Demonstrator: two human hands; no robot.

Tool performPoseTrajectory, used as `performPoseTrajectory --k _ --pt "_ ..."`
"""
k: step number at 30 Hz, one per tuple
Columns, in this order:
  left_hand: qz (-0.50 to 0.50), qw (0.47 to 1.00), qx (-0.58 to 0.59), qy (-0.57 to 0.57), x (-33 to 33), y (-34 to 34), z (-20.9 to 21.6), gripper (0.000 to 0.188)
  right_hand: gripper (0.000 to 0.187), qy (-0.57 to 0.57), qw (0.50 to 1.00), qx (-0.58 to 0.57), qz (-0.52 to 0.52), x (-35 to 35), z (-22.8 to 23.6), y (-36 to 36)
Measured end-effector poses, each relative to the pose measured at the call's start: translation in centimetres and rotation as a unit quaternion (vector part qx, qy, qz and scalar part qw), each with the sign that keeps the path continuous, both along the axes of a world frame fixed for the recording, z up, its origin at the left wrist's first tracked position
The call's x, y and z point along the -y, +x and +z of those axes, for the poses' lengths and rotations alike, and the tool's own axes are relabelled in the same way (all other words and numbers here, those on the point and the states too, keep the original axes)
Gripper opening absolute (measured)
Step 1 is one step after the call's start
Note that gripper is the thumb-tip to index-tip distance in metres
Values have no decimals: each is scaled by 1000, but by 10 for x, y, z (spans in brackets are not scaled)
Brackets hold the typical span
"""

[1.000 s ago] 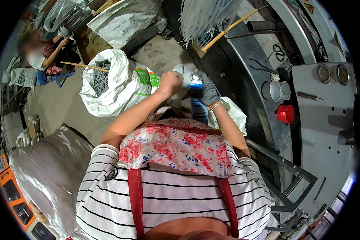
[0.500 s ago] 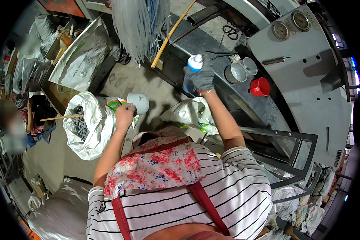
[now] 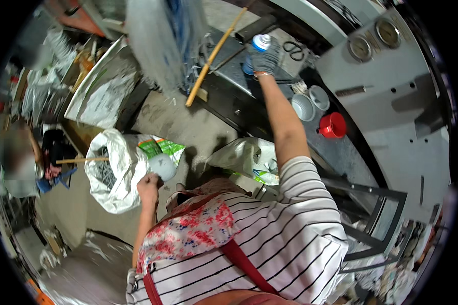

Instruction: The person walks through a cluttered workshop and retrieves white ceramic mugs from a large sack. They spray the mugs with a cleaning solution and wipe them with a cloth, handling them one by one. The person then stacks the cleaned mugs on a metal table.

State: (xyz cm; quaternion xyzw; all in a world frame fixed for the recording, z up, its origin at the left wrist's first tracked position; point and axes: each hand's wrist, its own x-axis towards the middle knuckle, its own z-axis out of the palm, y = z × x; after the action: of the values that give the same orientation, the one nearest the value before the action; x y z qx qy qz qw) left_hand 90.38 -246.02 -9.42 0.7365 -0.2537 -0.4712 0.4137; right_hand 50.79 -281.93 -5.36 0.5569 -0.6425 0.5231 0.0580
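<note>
Head view: the right hand (image 3: pixel 265 56), in a grey glove, is stretched out over the dark machine surface (image 3: pixel 269 109), its fingers clenched round a blue spray can (image 3: pixel 253 51) with a white cap, held upright just above that surface. The left hand (image 3: pixel 148 187) is drawn back near the body, fingers closed on a pale rounded object (image 3: pixel 163 166) above a white sack (image 3: pixel 114 175) on the floor. Two small bowls (image 3: pixel 310 101) and a red funnel (image 3: pixel 334 125) sit nearby. With the arm reaching so far, the can could tip or slip and knock the bowls.
</note>
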Motion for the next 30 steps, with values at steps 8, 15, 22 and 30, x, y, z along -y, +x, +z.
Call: performPoseTrajectory --k 8,15,22,30 --pt "44 997 -65 -20 -20 5 -5 18 44 22 996 -85 -34 -83 39 -5" --pt "7 997 -70 -37 -2 8 -7 14 29 312 917 -153 -196 -154 15 -166" --pt "82 994 -40 -57 -30 22 -3 14 29 178 971 -161 6 -241 12 -167" --pt "100 991 7 -84 -67 72 -16 17 20 144 977 -8 160 -277 59 -22"
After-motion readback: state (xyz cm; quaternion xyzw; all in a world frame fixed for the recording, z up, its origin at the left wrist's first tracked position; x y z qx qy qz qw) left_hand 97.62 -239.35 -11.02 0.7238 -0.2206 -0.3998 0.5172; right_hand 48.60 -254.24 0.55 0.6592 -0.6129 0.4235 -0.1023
